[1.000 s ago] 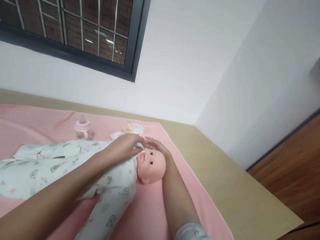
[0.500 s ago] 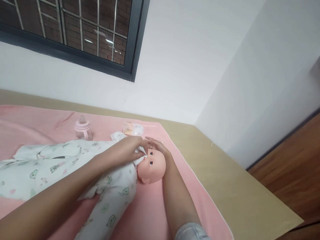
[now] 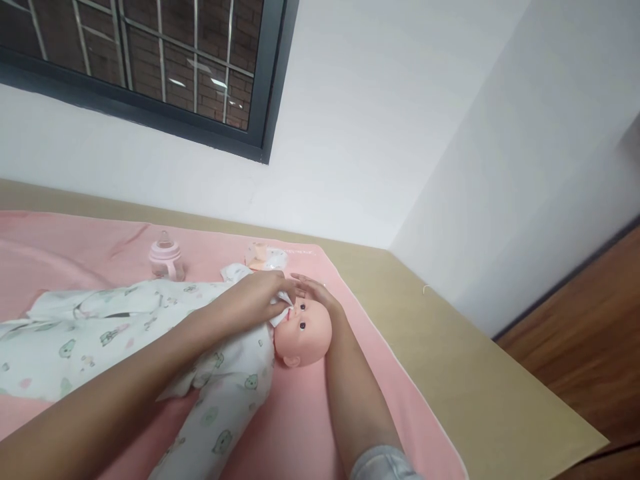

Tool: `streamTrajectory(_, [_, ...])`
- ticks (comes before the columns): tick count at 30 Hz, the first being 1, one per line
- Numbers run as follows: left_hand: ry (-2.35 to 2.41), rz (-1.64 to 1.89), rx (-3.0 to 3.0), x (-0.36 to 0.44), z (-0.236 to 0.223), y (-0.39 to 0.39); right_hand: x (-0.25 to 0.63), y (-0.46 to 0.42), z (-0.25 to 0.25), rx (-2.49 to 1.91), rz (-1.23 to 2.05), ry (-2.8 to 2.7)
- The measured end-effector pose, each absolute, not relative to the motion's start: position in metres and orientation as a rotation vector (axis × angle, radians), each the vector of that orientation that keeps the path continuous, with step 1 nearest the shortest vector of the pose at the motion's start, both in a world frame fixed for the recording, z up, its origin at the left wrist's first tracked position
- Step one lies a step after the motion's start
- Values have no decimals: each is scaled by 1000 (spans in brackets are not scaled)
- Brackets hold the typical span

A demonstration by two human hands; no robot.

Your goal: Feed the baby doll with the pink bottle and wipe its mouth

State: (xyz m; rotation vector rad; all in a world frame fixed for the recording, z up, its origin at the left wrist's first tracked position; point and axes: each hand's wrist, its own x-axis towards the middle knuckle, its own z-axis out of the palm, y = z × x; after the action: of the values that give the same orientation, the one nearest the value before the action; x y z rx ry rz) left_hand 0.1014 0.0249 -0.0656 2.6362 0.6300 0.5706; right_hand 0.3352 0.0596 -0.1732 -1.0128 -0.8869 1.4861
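Observation:
A bald baby doll (image 3: 305,337) lies on its back, head to the right, dressed in a white printed outfit (image 3: 135,333). My left hand (image 3: 263,293) reaches across its chest and pinches a small white cloth (image 3: 281,315) against the side of its mouth. The doll's eyes and red lips show beside the cloth. My right hand (image 3: 314,288) lies along the far side of the doll's head with its fingers stretched out, and the wrist rests near the crown. Part of the doll's far cheek is hidden behind my hands.
A pink baby bottle (image 3: 167,260) stands behind the doll on a pink blanket (image 3: 305,427). A small printed packet (image 3: 267,256) lies near the blanket's far edge. The beige tabletop (image 3: 425,340) meets a white wall beneath a dark-framed window (image 3: 263,120).
My left hand has shifted slightly left with the cloth, and more of the doll's lips shows. My right hand and the doll stay in place.

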Motion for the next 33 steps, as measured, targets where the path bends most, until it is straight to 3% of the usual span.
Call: streamTrajectory(33, [664, 383, 2510, 91, -62, 36, 337, 61, -176, -1011, 1480, -914])
